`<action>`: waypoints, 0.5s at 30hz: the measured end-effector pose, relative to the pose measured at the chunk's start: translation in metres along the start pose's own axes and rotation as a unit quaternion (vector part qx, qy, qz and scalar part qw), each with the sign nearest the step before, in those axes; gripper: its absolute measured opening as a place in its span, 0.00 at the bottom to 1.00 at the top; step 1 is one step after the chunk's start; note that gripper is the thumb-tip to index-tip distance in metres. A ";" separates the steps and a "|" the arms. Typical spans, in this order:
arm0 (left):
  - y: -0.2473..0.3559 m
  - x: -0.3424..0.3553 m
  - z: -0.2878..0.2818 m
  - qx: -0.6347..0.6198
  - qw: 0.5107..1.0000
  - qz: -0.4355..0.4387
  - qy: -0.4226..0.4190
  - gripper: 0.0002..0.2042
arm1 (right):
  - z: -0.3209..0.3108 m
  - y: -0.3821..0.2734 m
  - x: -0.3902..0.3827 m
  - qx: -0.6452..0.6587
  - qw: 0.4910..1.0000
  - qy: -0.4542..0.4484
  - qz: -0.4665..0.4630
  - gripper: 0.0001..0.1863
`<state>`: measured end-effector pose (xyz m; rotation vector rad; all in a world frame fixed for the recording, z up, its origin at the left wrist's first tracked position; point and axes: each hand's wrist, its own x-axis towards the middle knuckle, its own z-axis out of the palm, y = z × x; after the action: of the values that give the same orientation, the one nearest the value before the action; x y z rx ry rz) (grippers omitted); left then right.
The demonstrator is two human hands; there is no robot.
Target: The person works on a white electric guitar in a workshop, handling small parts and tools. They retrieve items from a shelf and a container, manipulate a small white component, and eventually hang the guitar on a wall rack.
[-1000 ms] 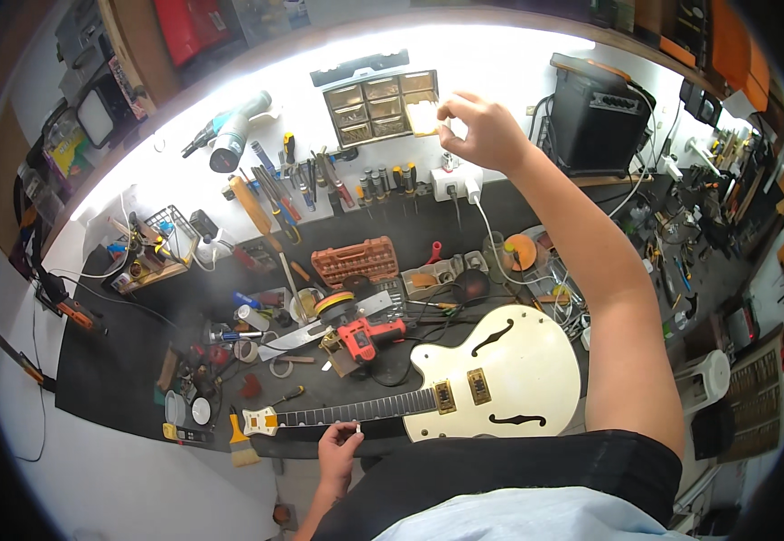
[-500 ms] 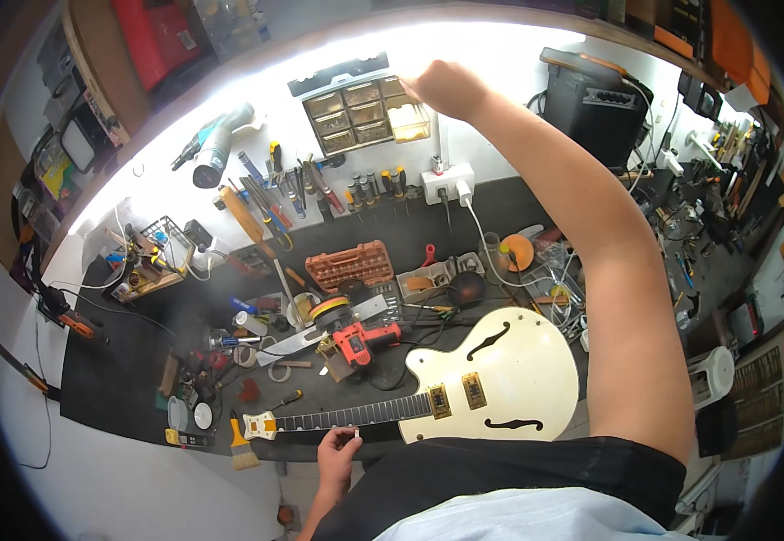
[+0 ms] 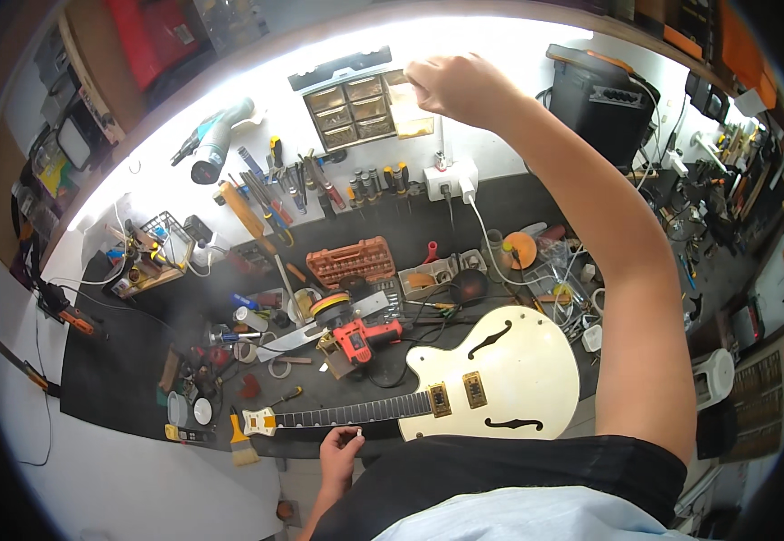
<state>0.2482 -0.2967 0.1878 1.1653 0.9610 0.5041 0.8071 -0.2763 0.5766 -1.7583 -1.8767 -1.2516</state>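
My right hand [image 3: 451, 86] is raised to the wall, its fingers curled on a small yellowish drawer [image 3: 412, 113] that sticks out of the right side of a small-parts cabinet [image 3: 349, 110]. My left hand [image 3: 340, 453] is low at the bench's front edge, just below the guitar neck [image 3: 347, 415]. It pinches a small white piece [image 3: 359, 434] between its fingertips. A cream hollow-body guitar [image 3: 509, 379] lies flat on the black bench mat, its headstock [image 3: 257, 421] pointing left.
A red power drill [image 3: 365, 335] and an orange socket case [image 3: 351, 261] lie behind the guitar. Hand tools hang on the wall by a power strip [image 3: 451, 178]. A black amplifier [image 3: 604, 99] stands back right. Small jars and clutter crowd the bench's left part.
My right hand has stayed at the wall cabinet on the drawer while my head tilted, shifting the view down. My left hand has stayed below the guitar neck.
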 end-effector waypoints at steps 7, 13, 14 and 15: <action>-0.005 0.007 0.002 -0.013 1.000 -0.012 -0.017 0.10 | -0.011 0.003 0.002 0.163 0.986 -0.012 0.015 0.08; -0.004 0.009 0.005 -0.026 1.000 0.009 -0.013 0.10 | 0.000 0.014 0.022 0.145 0.947 -0.201 0.203 0.16; -0.004 0.010 0.006 -0.023 1.000 0.010 -0.014 0.10 | 0.006 0.019 0.021 0.136 0.942 -0.217 0.217 0.18; -0.007 0.008 0.003 -0.021 1.000 0.011 -0.007 0.10 | 0.007 0.010 0.025 0.154 0.934 -0.230 0.225 0.20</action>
<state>0.2539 -0.2949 0.1792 1.1403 0.9224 0.5309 0.8131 -0.2559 0.5941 -2.2502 -1.6133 -0.3779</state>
